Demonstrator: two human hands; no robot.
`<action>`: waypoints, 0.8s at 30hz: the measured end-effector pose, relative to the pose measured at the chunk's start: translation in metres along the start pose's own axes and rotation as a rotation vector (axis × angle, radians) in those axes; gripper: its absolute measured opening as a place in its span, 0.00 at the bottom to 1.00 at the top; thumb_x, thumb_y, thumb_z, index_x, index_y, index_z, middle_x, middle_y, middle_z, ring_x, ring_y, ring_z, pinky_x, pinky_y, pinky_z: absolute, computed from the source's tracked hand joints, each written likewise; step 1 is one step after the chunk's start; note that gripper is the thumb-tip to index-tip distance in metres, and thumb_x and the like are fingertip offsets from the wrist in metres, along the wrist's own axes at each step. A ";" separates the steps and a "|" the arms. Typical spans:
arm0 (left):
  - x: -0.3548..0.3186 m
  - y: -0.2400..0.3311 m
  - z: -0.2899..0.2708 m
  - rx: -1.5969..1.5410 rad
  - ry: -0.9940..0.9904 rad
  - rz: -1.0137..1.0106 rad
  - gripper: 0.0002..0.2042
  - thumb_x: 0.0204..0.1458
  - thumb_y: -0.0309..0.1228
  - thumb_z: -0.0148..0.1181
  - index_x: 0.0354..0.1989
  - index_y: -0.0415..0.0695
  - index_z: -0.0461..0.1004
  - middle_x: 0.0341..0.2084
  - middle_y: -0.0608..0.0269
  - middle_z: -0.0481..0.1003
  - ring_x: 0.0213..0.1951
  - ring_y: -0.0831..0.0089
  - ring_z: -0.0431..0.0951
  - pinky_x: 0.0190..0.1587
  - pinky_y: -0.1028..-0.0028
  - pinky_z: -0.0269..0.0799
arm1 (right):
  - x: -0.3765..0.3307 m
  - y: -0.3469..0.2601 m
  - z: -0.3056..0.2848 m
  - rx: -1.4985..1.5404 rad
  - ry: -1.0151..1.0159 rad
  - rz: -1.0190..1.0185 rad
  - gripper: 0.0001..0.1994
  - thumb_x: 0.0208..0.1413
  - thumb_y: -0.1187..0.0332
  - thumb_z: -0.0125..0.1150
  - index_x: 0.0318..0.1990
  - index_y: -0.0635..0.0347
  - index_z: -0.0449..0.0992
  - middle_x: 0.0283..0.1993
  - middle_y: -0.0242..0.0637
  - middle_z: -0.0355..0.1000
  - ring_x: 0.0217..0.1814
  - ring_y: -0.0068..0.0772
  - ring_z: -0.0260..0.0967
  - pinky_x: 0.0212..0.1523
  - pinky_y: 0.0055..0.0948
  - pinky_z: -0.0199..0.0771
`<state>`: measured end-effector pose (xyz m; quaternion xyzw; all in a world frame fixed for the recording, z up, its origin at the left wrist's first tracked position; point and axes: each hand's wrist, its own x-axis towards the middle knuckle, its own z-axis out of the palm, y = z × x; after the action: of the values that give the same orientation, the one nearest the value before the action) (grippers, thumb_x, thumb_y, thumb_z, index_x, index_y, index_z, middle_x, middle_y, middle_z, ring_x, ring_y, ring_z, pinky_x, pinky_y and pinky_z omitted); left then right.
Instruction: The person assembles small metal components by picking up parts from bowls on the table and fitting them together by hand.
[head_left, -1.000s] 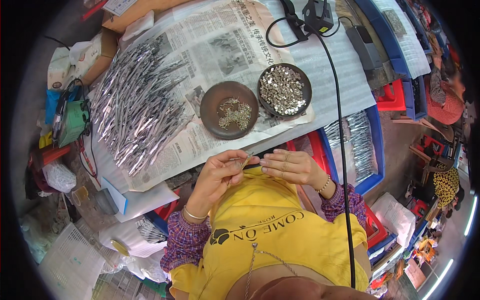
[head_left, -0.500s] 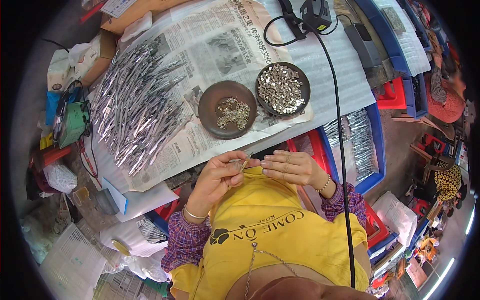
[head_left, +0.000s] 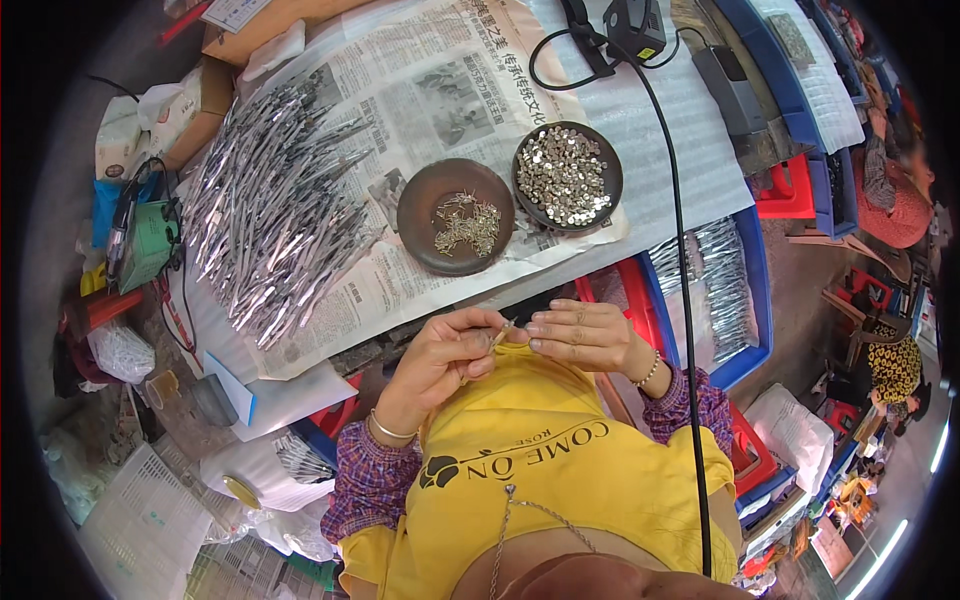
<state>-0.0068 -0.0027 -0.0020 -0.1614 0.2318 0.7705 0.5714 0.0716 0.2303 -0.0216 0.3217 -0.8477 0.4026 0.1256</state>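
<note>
My left hand is closed in a pinch on a small, thin metal piece that points up between thumb and forefinger. Close beside it, my right hand has its fingers pressed together, tips near that piece; whatever they pinch is hidden or too small to name. Beyond the hands a brown round dish holds small pale-gold metal pins. A second dark dish to its right is filled with small shiny round metal pieces. Both dishes rest on newspaper.
A large heap of long silvery metal strips covers the table's left side. A black cable hangs down at my right. There, a blue tray holds bundled strips. A cardboard box stands at the far left.
The small metal piece between my fingertips has tilted and shifted slightly to the right. My left hand has turned a little; the right has barely moved.
</note>
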 end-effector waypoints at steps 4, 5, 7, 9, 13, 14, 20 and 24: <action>-0.001 -0.005 0.003 0.110 0.028 -0.010 0.10 0.51 0.18 0.49 0.42 0.37 0.71 0.43 0.40 0.71 0.20 0.79 0.61 0.26 0.82 0.61 | 0.000 0.001 0.005 0.203 0.078 0.188 0.16 0.43 0.72 0.62 0.43 0.63 0.75 0.46 0.41 0.73 0.49 0.41 0.71 0.47 0.35 0.72; -0.001 -0.006 0.003 0.187 0.036 0.036 0.10 0.52 0.19 0.50 0.42 0.37 0.71 0.43 0.39 0.70 0.20 0.79 0.62 0.26 0.82 0.62 | -0.001 -0.001 0.008 0.249 0.111 0.268 0.18 0.41 0.74 0.65 0.44 0.64 0.74 0.41 0.39 0.74 0.44 0.39 0.72 0.44 0.32 0.72; 0.002 -0.004 0.002 0.131 0.055 0.066 0.10 0.52 0.20 0.51 0.42 0.37 0.71 0.43 0.39 0.70 0.20 0.79 0.62 0.27 0.82 0.62 | -0.008 -0.004 0.012 0.498 0.163 0.493 0.18 0.42 0.75 0.65 0.44 0.65 0.74 0.39 0.38 0.73 0.42 0.36 0.71 0.43 0.30 0.71; 0.002 -0.002 0.002 0.094 0.087 0.100 0.09 0.52 0.20 0.51 0.42 0.38 0.71 0.42 0.39 0.71 0.21 0.79 0.63 0.27 0.82 0.63 | -0.007 -0.010 0.016 1.019 0.357 0.812 0.18 0.49 0.74 0.61 0.49 0.69 0.71 0.34 0.32 0.66 0.35 0.26 0.65 0.37 0.24 0.66; 0.002 -0.002 0.002 0.093 0.101 0.106 0.10 0.51 0.19 0.53 0.42 0.36 0.71 0.38 0.46 0.73 0.21 0.81 0.63 0.27 0.84 0.63 | -0.024 -0.008 0.032 1.902 0.661 0.890 0.19 0.55 0.73 0.51 0.56 0.64 0.64 0.27 0.27 0.58 0.26 0.18 0.55 0.27 0.15 0.56; 0.002 -0.003 0.001 0.088 0.089 0.117 0.10 0.51 0.19 0.53 0.42 0.36 0.71 0.37 0.47 0.73 0.21 0.81 0.63 0.27 0.84 0.63 | -0.026 -0.004 0.033 1.894 0.668 0.894 0.19 0.55 0.73 0.51 0.56 0.64 0.64 0.27 0.27 0.58 0.26 0.18 0.55 0.27 0.15 0.56; 0.003 -0.006 -0.005 0.101 0.081 0.138 0.11 0.50 0.20 0.54 0.43 0.36 0.71 0.32 0.51 0.73 0.21 0.81 0.64 0.26 0.83 0.62 | -0.024 0.001 0.038 2.468 0.876 0.759 0.10 0.56 0.74 0.48 0.46 0.54 0.66 0.21 0.24 0.52 0.21 0.18 0.49 0.24 0.18 0.53; 0.004 -0.007 -0.005 0.150 0.082 0.173 0.11 0.50 0.20 0.54 0.43 0.37 0.71 0.31 0.52 0.73 0.22 0.81 0.65 0.26 0.83 0.62 | -0.020 -0.001 0.035 2.472 0.935 0.785 0.08 0.56 0.72 0.49 0.44 0.55 0.66 0.23 0.26 0.51 0.24 0.21 0.49 0.27 0.20 0.54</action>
<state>-0.0012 -0.0009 -0.0094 -0.1287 0.3250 0.7903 0.5033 0.0891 0.2117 -0.0526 -0.1989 0.1441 0.9652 -0.0895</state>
